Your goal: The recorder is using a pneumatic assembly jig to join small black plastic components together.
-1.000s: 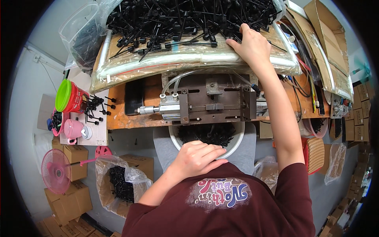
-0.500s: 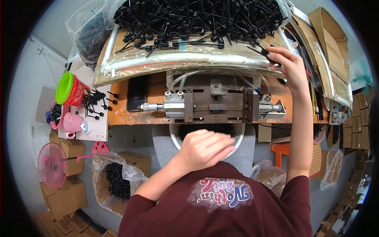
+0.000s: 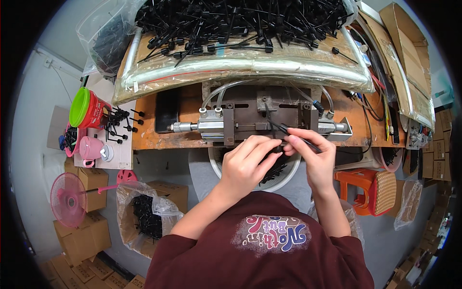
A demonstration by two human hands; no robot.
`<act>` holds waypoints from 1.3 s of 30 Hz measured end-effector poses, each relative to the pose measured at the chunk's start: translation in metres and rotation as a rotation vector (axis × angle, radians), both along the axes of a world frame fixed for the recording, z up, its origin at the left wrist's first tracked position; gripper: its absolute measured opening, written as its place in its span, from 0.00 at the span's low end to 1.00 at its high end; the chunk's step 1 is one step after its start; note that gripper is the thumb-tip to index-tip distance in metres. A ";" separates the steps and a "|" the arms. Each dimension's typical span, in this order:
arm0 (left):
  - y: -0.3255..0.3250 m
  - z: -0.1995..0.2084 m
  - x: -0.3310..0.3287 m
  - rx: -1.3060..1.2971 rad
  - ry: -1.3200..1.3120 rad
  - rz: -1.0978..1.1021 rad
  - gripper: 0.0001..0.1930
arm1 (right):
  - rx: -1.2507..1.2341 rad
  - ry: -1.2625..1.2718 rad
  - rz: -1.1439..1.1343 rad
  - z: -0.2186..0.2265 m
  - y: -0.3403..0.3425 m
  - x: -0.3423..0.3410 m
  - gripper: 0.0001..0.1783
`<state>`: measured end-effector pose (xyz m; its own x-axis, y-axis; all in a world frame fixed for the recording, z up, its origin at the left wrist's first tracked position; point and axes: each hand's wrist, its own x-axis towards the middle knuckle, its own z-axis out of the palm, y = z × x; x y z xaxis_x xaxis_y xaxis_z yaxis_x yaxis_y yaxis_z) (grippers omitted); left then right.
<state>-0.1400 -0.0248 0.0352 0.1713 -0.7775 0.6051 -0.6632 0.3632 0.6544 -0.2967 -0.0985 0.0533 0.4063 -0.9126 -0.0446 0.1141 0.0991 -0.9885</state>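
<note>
My left hand pinches a black plastic part with a knobbed head and a thin stem; the stem points up and away across the fixture. Close beside it, my right hand grips one or more similar black stemmed parts, slanting across the fingers. The fingertips of both hands nearly meet, so the knobbed ends are partly hidden. Just beyond the hands is a dark metal fixture with a small central block and a silver cylinder at each side. Under the hands, a white basket holds more black parts.
A large heap of black stemmed parts lies on the plastic-wrapped raised tray behind the fixture. At left stand a red bucket with a green rim, a pink mug and loose parts. An orange stool is at right.
My right hand has come down from the heap to the fixture with black parts in it. My left hand has moved up and forward beside it and now holds a black part.
</note>
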 end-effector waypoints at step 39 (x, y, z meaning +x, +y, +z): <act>0.012 -0.009 -0.001 0.177 0.009 -0.045 0.12 | 0.114 -0.131 -0.146 0.000 -0.003 -0.023 0.23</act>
<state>-0.1405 -0.0132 0.0262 0.1384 -0.8789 0.4566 -0.6426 0.2711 0.7167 -0.3195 -0.1020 0.0536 0.2794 -0.9543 -0.1062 0.2617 0.1821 -0.9478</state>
